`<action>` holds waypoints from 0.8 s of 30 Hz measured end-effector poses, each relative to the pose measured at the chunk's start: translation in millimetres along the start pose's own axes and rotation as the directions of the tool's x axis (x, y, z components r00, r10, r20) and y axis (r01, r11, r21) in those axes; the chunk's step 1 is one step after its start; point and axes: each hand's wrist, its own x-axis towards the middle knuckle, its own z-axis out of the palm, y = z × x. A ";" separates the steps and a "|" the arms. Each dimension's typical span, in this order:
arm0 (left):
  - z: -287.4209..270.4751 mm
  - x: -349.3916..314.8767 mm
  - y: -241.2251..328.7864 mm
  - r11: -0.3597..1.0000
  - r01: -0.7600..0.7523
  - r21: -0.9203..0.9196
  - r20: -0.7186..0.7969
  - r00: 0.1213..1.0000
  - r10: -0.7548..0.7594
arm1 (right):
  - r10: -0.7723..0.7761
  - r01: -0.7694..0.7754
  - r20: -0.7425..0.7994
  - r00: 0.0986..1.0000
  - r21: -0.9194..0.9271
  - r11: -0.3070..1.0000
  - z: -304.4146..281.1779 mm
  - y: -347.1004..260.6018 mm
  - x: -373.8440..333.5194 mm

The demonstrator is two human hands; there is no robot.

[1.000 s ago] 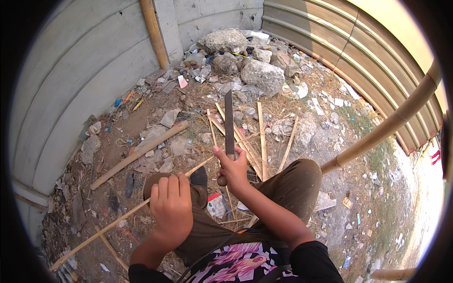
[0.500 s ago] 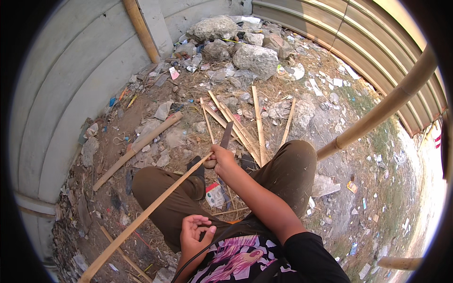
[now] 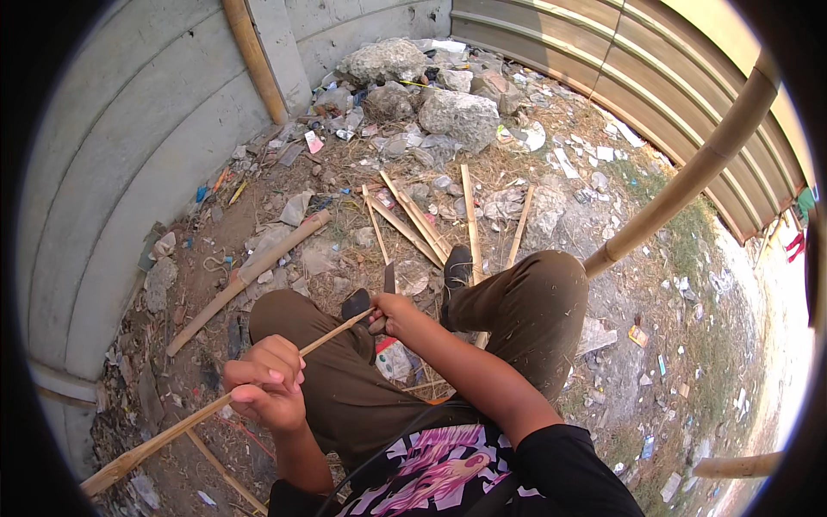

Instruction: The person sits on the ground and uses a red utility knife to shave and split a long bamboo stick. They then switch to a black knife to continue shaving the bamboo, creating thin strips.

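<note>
A long, thin bamboo strip (image 3: 168,433) slants from the lower left up to my right hand. My left hand (image 3: 269,379) is closed around its middle, fingers curled and thumb along the near side. Over the gap between my knees, my right hand (image 3: 394,314) grips a knife (image 3: 388,277); its dark blade points away from me and the handle end shows below the fist. The strip's far end meets the same fist and appears pinched in it. Several split bamboo strips (image 3: 418,222) lie on the ground beyond my feet.
A bamboo piece (image 3: 250,283) lies left of my knee. A thick bamboo pole (image 3: 680,198) slants up at the right. Rocks (image 3: 461,119) and litter lie at the back, between a concrete wall (image 3: 155,121) and a metal fence (image 3: 663,77). Another strip (image 3: 226,472) lies lower left.
My left hand has risen from my lap and closed on the bamboo strip. My right hand, with the knife, has come slightly nearer and down. My right foot now shows more.
</note>
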 end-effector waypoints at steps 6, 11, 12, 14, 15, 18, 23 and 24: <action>7.1 3.1 -31.1 0.976 0.087 -0.201 -0.294 0.945 -0.145 | -0.077 0.081 -0.077 0.994 0.047 0.996 -52.9 -3.3 -4.6; -0.2 17.7 -45.6 0.962 0.174 -0.209 -0.383 0.891 -0.245 | -0.102 0.043 -0.293 0.951 -0.203 0.978 -104.6 5.8 23.2; -0.9 22.6 -49.4 0.967 0.188 -0.171 -0.398 0.885 -0.242 | -0.114 0.022 -0.331 0.937 -0.269 0.963 -110.4 8.0 23.7; 2.6 39.9 -55.7 0.961 0.234 -0.148 -0.388 0.880 -0.274 | -0.165 -0.005 -0.385 0.908 -0.404 0.915 -119.1 20.3 27.1; 6.8 50.8 -60.7 0.956 0.258 -0.140 -0.384 0.876 -0.292 | -0.253 0.043 -0.337 0.907 -0.524 0.851 -125.5 20.8 33.5; 10.8 88.7 -76.3 0.931 0.332 -0.152 -0.347 0.864 -0.365 | -0.579 0.232 -0.105 0.808 -0.848 0.476 -123.7 31.8 26.9; 26.0 127.1 -99.7 0.941 0.304 -0.146 -0.313 0.889 -0.336 | -0.798 0.459 0.164 0.580 -0.875 0.153 -125.5 24.2 32.4; 23.7 122.6 -105.4 0.942 0.301 -0.146 -0.252 0.910 -0.329 | -0.705 0.418 0.076 0.706 -0.848 0.327 -128.2 26.1 36.2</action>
